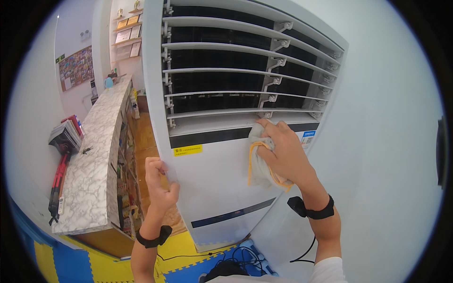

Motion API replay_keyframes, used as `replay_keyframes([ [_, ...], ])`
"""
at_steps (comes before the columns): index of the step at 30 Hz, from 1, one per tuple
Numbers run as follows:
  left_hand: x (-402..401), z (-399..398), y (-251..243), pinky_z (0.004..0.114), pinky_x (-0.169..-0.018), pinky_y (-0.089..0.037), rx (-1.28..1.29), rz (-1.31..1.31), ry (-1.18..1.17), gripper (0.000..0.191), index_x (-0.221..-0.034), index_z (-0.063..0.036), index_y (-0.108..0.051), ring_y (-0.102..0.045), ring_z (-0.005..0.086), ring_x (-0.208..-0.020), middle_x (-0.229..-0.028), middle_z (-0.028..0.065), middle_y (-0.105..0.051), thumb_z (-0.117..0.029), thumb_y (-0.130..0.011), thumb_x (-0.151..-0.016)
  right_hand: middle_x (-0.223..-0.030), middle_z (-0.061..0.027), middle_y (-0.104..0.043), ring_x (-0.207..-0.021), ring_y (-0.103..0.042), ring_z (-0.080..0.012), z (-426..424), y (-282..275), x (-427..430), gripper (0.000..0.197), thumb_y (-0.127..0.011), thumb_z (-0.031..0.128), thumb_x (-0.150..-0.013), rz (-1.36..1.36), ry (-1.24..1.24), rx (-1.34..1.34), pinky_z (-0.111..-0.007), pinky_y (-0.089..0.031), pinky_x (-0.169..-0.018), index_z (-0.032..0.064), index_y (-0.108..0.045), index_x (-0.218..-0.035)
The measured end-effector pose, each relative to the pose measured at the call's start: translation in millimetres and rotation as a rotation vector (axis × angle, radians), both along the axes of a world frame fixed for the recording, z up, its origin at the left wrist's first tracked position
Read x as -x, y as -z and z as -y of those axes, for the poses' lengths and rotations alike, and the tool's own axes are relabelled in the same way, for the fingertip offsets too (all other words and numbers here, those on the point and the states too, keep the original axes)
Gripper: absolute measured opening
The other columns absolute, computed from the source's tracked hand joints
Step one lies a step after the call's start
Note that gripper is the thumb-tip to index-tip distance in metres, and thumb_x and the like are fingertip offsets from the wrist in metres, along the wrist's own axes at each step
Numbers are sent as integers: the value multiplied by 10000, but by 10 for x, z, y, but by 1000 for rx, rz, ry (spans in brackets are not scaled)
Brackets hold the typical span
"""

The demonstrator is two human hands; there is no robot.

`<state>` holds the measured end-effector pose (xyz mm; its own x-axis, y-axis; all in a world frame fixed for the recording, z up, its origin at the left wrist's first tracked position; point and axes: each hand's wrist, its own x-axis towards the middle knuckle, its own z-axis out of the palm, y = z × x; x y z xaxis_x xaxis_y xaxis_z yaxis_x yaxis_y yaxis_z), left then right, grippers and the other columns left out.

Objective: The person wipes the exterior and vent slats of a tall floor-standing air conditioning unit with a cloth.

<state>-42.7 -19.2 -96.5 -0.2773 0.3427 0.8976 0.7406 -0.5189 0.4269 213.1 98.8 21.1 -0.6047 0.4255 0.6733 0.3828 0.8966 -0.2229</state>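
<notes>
A white floor-standing air conditioner (219, 177) fills the middle of the view, its horizontal louvers (219, 70) spread over a dark outlet. My right hand (285, 152) grips a grey cloth (260, 166) with orange edging. The cloth presses on the ledge and dark strip just beneath the lowest louver. At the unit's left edge is my left hand (161, 185), its curled fingers against the side panel. A yellow warning label (187, 150) lies left of the cloth, and a blue-and-white sticker (308, 139) is partly behind my right hand.
A marble-patterned counter (92, 148) runs along the left, bearing upright books (67, 134), a folded tripod (58, 184) and a remote control (61, 206). White wall (382, 141) stands close on the right. Black cables (247, 258) lie on blue and yellow foam mats (180, 261).
</notes>
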Motion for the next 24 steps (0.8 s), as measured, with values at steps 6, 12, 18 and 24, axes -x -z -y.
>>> replay_keyframes([
  [6,-40,-20,31,289,-630,-324,-27,14,-5,346,-849,-43,-391,-335,206,-713,-828,94,-338,-13,-489,-519,-918,-158,-605,-850,-546,-325,-22,-69,106,517,-611,120,-698,48,-65,8,-381,-451,-773,4,-534,-1195],
  [12,-17,-19,67,273,-649,-327,-14,41,48,347,-853,-41,-398,-343,191,-721,-833,85,-345,-13,-501,-523,-958,-165,-616,-953,-531,-322,407,-24,678,606,-659,143,-698,106,-257,42,-385,-424,-848,-12,-471,-1253],
  [18,110,21,159,246,-733,-354,-1,192,370,324,-875,-26,-424,-381,158,-777,-872,64,-362,6,-476,-557,-1035,-143,-602,-916,-526,-323,732,116,800,520,-655,101,-668,-3,-455,6,-373,-441,-817,17,-520,-1163],
  [24,110,192,189,248,-757,-383,91,234,361,301,-887,-18,-454,-422,149,-792,-864,62,-399,17,-481,-590,-1169,-160,-547,-1012,-521,-345,510,249,219,261,-629,57,-665,-191,-288,7,-405,-437,-860,17,-539,-907],
])
